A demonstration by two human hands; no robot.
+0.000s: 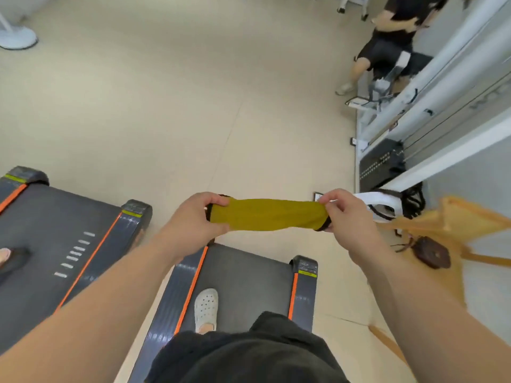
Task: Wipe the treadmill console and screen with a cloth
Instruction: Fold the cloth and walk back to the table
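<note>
Two hands (pixel 190 217) (pixel 348 214) grip seemingly rolled cloth (pixel 265 214).

Beige floor (pixel 193 92), smooth, with one thin seam (pixel 229 134) running across it on a slant. Treadmill (pixel 249 277) stands on it bottom centre, with a dark belt, orange side stripes and its rear end toward the open floor. Second treadmill (pixel 55 230) is just beside it on the left, parallel, with a narrow strip of floor between. White round fan base (pixel 16 37) far top left. White-framed weight machine (pixel 381 164) along the right edge, black stack at its foot. Person (pixel 387 45) beside it, one shoe on the floor.
</note>
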